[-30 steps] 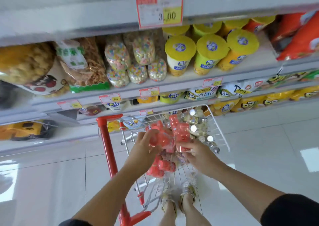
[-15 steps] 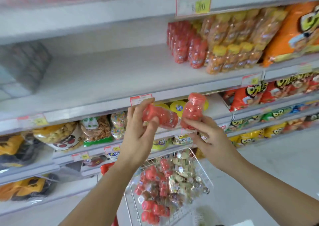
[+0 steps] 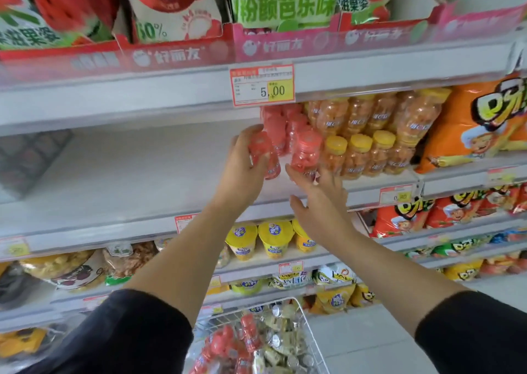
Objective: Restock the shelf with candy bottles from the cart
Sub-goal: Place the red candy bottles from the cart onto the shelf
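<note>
Spans 9 to 3 o'clock: grey-white metal shelving [image 3: 128, 174] in stacked tiers, its widest board bare and faintly glossy. Carries at 12 o'clock a red-framed price tag [image 3: 262, 85] reading 5,00, clipped to the rail. Above that, pink display trays [image 3: 285, 44] with red and green pouches [image 3: 171, 2]. At 2 o'clock, orange snack bags [image 3: 479, 122]. Just below centre, yellow-lidded cups [image 3: 275, 239]. At 5 o'clock, pale glossy floor [image 3: 370, 339]. Bright, even light throughout.

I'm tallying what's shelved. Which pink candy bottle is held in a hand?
The leftmost pink candy bottle, gripped by the left hand; the other pink ones stand on the shelf.
</note>
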Demonstrator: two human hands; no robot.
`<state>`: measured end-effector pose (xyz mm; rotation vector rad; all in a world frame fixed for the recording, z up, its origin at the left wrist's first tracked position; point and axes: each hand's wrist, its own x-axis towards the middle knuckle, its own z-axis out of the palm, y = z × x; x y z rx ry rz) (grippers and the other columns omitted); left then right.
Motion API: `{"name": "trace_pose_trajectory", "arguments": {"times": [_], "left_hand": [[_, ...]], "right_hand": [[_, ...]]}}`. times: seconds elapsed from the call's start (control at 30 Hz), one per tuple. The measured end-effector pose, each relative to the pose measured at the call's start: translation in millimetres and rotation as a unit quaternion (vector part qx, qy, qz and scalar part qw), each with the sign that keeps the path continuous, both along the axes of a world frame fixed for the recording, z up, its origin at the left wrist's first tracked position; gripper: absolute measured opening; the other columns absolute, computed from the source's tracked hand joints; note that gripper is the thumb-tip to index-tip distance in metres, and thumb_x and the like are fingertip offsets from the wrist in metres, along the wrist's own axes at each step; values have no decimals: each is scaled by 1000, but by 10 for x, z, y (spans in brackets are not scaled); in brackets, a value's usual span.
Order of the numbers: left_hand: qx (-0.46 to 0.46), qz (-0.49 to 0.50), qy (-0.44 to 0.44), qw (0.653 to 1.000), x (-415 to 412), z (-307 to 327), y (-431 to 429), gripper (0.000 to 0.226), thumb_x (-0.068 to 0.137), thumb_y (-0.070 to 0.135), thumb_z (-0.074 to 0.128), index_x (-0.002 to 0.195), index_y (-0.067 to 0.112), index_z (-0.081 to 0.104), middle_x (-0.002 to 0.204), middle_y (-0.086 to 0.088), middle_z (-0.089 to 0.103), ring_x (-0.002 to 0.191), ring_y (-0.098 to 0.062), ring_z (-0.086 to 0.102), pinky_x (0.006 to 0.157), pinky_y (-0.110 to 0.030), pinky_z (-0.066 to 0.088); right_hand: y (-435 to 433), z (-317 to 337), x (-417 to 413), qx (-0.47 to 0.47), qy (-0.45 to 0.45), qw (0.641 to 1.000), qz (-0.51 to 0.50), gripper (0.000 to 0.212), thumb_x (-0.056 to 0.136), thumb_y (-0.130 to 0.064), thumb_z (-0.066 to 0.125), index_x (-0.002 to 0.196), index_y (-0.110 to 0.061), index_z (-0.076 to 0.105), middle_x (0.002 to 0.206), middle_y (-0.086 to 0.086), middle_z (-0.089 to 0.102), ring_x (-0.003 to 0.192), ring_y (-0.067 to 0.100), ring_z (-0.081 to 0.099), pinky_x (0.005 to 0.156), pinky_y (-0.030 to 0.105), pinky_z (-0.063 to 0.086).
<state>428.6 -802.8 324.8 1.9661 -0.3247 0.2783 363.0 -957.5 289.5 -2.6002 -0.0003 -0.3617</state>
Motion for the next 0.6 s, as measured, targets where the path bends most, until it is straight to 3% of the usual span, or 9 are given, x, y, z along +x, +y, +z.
{"name": "trace_pose_trajectory", "arguments": {"times": [0.13, 0.3, 0.47, 0.6], "left_hand": [[66, -11, 25, 997, 308, -122, -99, 54, 92, 3, 52, 142, 21, 44, 133, -4, 54, 120, -18, 55, 103, -32, 43], [108, -25, 42, 993, 473, -215, -177, 50, 94, 8, 54, 141, 22, 44, 131, -1, 60, 119, -17, 57, 100, -32, 46], [74, -28, 64, 995, 495, -220, -179, 55, 95, 15, 56, 146, 23, 37, 138, 1, 55, 123, -15, 56, 101, -37, 49], [57, 30, 101, 993, 364, -330, -145, 60, 90, 23, 68, 142, 21, 39, 140, -1, 50, 118, -14, 58, 94, -31, 49]], "right_hand": [[35, -150, 132, -64, 1, 997, -35, 55, 94, -34, 55, 143, -51, 38, 154, 9, 23, 132, 31, 26, 101, 48, 27], [13, -277, 184, -89, 17, 994, -56, 51, 94, -43, 52, 142, -54, 36, 153, 7, 21, 130, 27, 23, 101, 49, 23], [21, -275, 180, -90, 60, 993, -48, 64, 92, -54, 53, 146, -56, 21, 154, 8, 16, 137, 29, 15, 106, 53, 21], [-35, -246, 88, -80, 77, 994, -23, 62, 92, -55, 54, 145, -55, 23, 159, 6, 5, 144, 29, 6, 110, 54, 15]]}}
